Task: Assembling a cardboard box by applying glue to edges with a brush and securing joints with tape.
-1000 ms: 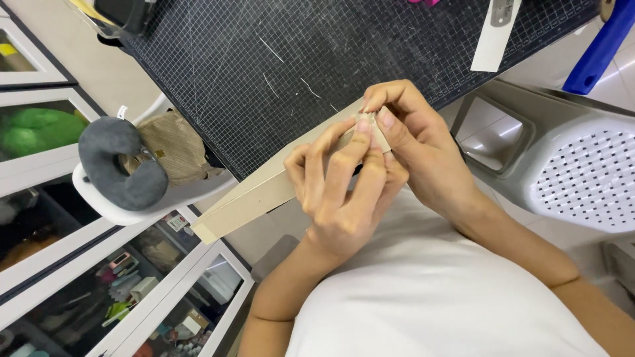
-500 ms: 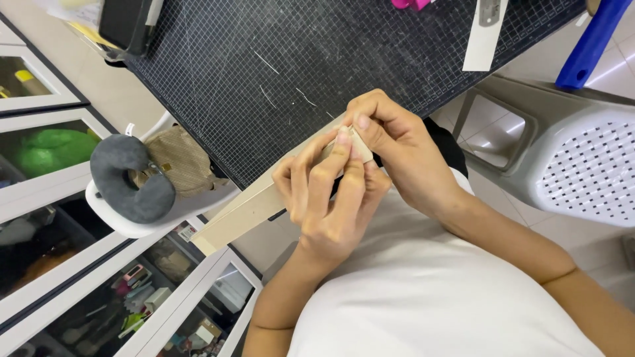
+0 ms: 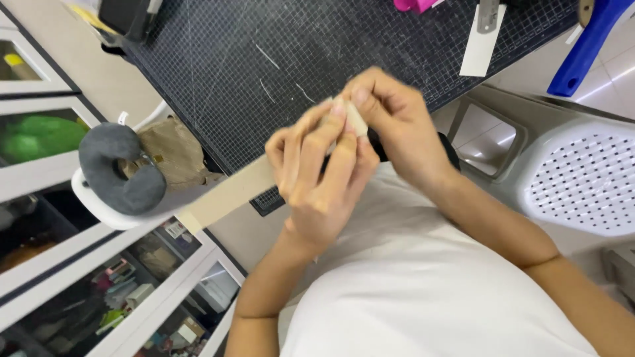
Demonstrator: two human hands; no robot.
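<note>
A person in a white shirt sits at a work table, seen from above. At the far left, shallow drawers with clear fronts (image 3: 99, 291) show small coloured odds and ends. Just right of them, a grey neck pillow (image 3: 119, 168) rests on a white stool, with a crumpled brown paper bag (image 3: 173, 153) touching it. A long tan cardboard strip (image 3: 228, 195) runs from low beside the stool up to the right, where it disappears between the person's fingers, held in the air over the near edge of a black gridded cutting mat (image 3: 264, 73). The left hand (image 3: 317, 178) is closed around the strip, fingers wrapped over its face. The right hand (image 3: 390, 125) pinches the strip's upper end between thumb and fingertips, bending or folding it; the exact crease is blurred. The strip looks light and fairly stiff, likely to hold a fold and to crease if squeezed hard; it seems best taken by its flat faces near the fold, with the long free end left hanging. Further right, along the mat's far edge, lie a white paper tag (image 3: 477, 46) and a blue handle (image 3: 585, 46). At the far right stands a white perforated plastic chair (image 3: 582, 182).
</note>
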